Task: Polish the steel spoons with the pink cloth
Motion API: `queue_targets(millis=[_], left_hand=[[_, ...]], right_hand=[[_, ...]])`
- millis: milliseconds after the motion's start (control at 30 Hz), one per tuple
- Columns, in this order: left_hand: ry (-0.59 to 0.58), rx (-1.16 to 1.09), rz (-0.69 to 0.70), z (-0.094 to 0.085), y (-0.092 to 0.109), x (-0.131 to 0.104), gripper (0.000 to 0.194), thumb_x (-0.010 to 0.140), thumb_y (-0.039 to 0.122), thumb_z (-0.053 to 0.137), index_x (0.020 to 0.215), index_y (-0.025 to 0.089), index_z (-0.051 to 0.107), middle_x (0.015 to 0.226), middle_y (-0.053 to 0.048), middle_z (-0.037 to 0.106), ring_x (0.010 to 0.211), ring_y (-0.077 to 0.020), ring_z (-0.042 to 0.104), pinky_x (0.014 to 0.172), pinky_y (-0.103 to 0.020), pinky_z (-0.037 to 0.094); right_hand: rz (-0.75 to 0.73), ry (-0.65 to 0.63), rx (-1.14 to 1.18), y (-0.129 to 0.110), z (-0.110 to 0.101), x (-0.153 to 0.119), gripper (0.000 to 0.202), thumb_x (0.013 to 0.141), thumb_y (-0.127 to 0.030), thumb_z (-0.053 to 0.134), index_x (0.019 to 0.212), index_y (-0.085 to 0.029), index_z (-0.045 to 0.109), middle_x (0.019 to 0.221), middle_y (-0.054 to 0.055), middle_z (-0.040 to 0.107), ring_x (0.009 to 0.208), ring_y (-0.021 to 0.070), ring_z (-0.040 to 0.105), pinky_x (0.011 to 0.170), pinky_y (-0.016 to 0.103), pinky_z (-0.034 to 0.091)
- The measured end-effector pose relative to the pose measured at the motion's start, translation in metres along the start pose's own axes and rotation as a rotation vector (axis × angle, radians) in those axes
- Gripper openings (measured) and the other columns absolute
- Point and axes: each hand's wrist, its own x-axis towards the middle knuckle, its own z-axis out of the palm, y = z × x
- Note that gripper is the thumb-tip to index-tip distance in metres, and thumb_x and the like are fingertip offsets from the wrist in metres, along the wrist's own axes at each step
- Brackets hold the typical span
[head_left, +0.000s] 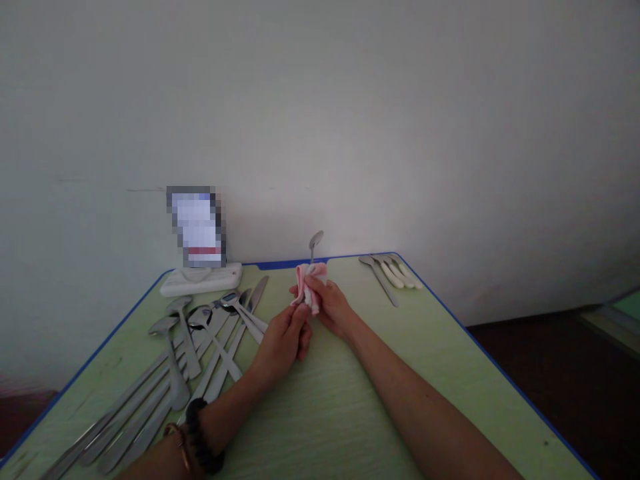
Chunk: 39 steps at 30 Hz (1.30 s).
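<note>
at left, a dark-framed, pixelated screen [200, 227] gives us no readable writing. our left hand [283, 337] curls closed, apparently gripping the handle of an upright silver metal spoon [316, 239]; our right hand [335, 308] pinches folded pink cloth [319, 269] around it. we seem mid-wipe; the next stroke calls for firm grips.

Glossy mtl spoon [316, 239] w/ matt cloth [319, 269]

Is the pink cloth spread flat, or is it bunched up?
Bunched up: the pink cloth shows folds in the grip of the right hand, and a spoon sticks up above it.
</note>
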Motion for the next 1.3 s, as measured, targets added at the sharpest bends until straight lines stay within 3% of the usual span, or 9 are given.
queue_targets(millis=[300,500,700,867,1000,1200,1300], left_hand=[[0.013,-0.017,-0.045,-0.001,0.002,0.003,0.034,0.083,0.051,0.038,0.071,0.019,0.043,0.046,0.01,0.043,0.031,-0.0052,0.036,0.033,-0.016,0.025],[-0.048,0.017,-0.053,-0.001,0.004,0.002,0.037,0.083,0.05,0.038,0.062,0.02,0.04,0.041,0.009,0.041,0.033,-0.0069,0.036,0.036,-0.019,0.026],[-0.157,0.22,0.011,-0.001,0.004,-0.005,0.038,0.085,0.043,0.038,0.055,0.02,0.042,0.042,0.007,0.041,0.04,-0.0093,0.039,0.046,-0.022,0.031],[-0.168,0.077,-0.037,0.002,0.001,-0.005,0.026,0.084,0.039,0.037,0.07,0.019,0.048,0.05,0.006,0.049,0.042,-0.01,0.041,0.043,-0.022,0.032],[-0.128,0.008,-0.054,0.002,-0.003,-0.002,0.031,0.086,0.046,0.031,0.076,0.02,0.045,0.045,0.008,0.044,0.037,-0.0101,0.038,0.04,-0.021,0.03],[-0.162,0.105,-0.071,0.0,-0.002,-0.002,0.031,0.087,0.047,0.03,0.074,0.021,0.043,0.048,0.007,0.046,0.039,-0.0107,0.04,0.041,-0.022,0.031],[-0.232,0.216,-0.004,0.0,0.003,-0.007,0.033,0.088,0.043,0.031,0.068,0.021,0.044,0.047,0.006,0.046,0.043,-0.0116,0.043,0.049,-0.024,0.035]], right_hand=[[0.019,-0.013,-0.028,-0.001,0.0,-0.002,0.028,0.065,-0.038,0.07,0.073,-0.011,0.067,0.068,0.005,0.07,0.057,0.0104,0.06,0.057,0.021,0.044],[-0.018,0.141,0.024,0.001,-0.002,0.004,0.031,0.064,-0.041,0.071,0.072,-0.011,0.067,0.065,0.005,0.069,0.051,0.0095,0.055,0.051,0.021,0.041],[-0.075,0.282,0.195,0.0,-0.007,0.011,0.031,0.06,-0.04,0.073,0.076,-0.014,0.067,0.068,0.003,0.068,0.055,0.0099,0.056,0.049,0.021,0.041],[-0.029,0.146,-0.018,0.002,-0.005,0.004,0.031,0.064,-0.043,0.07,0.068,-0.012,0.066,0.061,0.003,0.066,0.045,0.0076,0.048,0.044,0.02,0.034],[-0.012,0.075,-0.121,0.005,-0.002,0.001,0.032,0.065,-0.044,0.069,0.068,-0.012,0.066,0.06,0.003,0.066,0.049,0.0089,0.05,0.047,0.021,0.035],[-0.083,0.236,0.097,0.004,-0.006,0.011,0.032,0.067,-0.045,0.067,0.071,-0.014,0.064,0.059,0.001,0.064,0.052,0.0102,0.053,0.052,0.022,0.039],[-0.098,0.31,0.204,0.001,-0.011,0.017,0.027,0.066,-0.041,0.069,0.071,-0.016,0.062,0.06,0.0,0.064,0.052,0.01,0.054,0.051,0.022,0.039]])
